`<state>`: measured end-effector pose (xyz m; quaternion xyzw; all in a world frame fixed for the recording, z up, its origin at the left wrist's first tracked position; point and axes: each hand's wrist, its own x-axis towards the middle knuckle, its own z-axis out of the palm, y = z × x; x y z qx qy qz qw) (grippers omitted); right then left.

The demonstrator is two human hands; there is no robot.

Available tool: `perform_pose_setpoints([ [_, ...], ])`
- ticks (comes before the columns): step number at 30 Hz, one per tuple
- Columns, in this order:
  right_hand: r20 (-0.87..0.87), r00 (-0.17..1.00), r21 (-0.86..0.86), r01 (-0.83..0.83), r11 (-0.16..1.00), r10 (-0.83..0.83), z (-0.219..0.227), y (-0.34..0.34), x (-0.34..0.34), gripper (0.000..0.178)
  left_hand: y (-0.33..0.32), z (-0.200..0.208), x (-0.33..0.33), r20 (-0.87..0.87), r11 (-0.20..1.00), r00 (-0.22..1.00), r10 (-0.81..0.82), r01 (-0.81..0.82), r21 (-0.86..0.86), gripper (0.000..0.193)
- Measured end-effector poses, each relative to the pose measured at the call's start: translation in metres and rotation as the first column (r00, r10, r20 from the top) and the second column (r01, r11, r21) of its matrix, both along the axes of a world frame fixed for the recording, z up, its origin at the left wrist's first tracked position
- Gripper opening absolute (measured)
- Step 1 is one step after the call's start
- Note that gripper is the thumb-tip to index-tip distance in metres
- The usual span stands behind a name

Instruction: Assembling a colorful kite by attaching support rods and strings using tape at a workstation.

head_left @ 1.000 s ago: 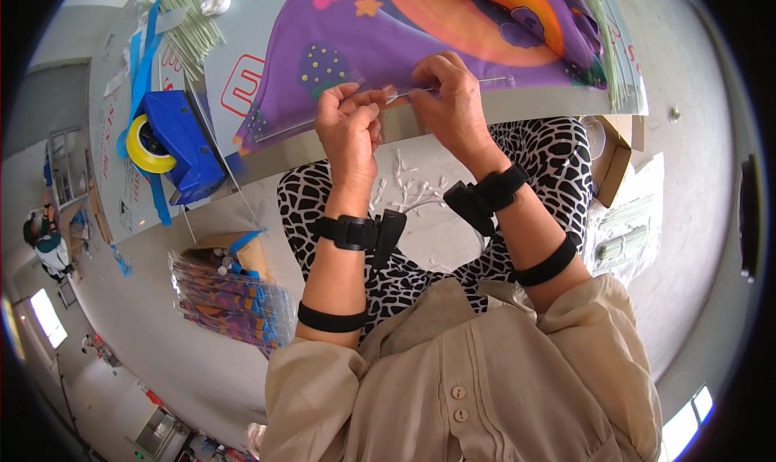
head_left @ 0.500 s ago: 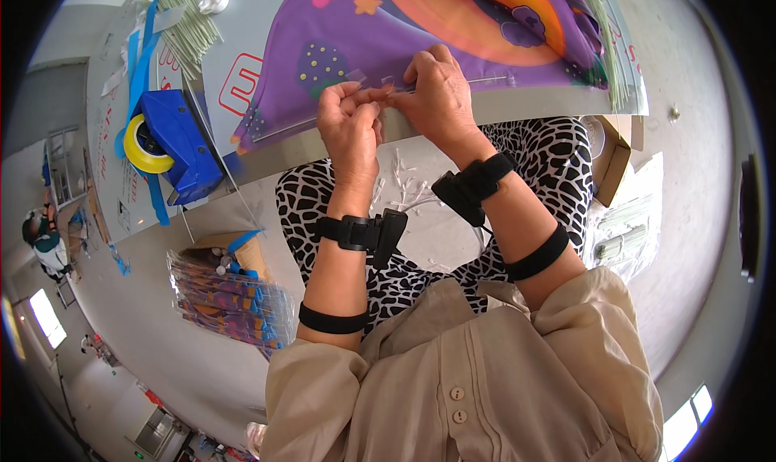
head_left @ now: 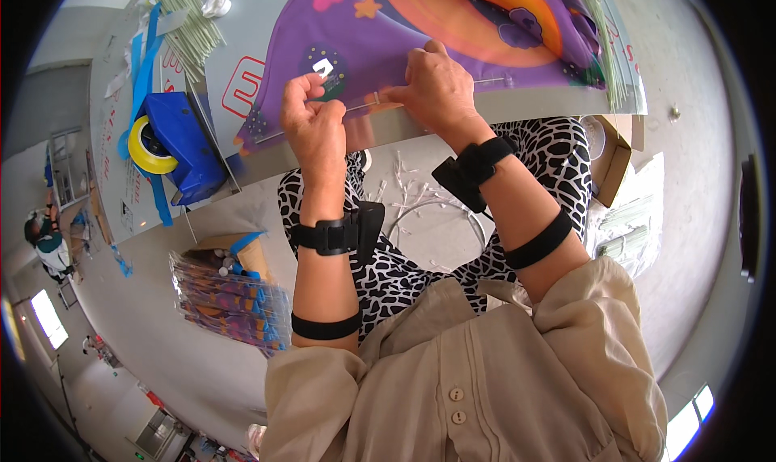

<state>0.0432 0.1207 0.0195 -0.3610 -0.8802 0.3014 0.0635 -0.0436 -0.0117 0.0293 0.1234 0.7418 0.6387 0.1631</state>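
A purple printed fabric sheet (head_left: 372, 54) with orange shapes lies on the table, its near edge toward me. A thin pale rod (head_left: 493, 81) runs along that edge, with a small clear fitting partway along. My right hand (head_left: 440, 90) is closed on the fabric edge and rod, thumb stretched left along the rod. My left hand (head_left: 314, 126) is raised over the edge, left of it, fingers curled. At its fingertips is a small shiny piece of clear film (head_left: 323, 67), bright with glare; the exact grip is partly hidden.
A blue tape dispenser (head_left: 182, 155) with yellow tape stands at the table's left. Bundles of pale rods (head_left: 190, 37) lie behind it, others at the far right. Below are a carton with packaged prints (head_left: 226, 292), an open box (head_left: 610, 159) and scattered white pieces (head_left: 408, 189).
My left hand has moved left, away from my right hand, with the clear film at its fingertips. My right hand stays nearly in place at the rod.
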Motion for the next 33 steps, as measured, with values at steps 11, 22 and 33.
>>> perform_pose_setpoints([
  [11,0.126,0.992,0.06,-0.035,0.998,0.027,0.003,0.01,-0.011,0.04,-0.021,0.01,0.013,0.459,0.995,0.884,-0.093,0.072,0.062,0.02],
  [22,-0.079,0.997,0.129,0.002,0.992,0.009,-0.014,0.004,0.004,0.039,-0.008,0.002,0.0,0.512,0.991,0.85,-0.123,0.133,0.017,0.009],
  [33,-0.047,0.999,0.088,-0.001,0.996,0.006,-0.007,0.002,0.004,0.035,-0.006,-0.011,-0.001,0.437,0.987,0.892,-0.115,0.152,-0.049,0.011],
])
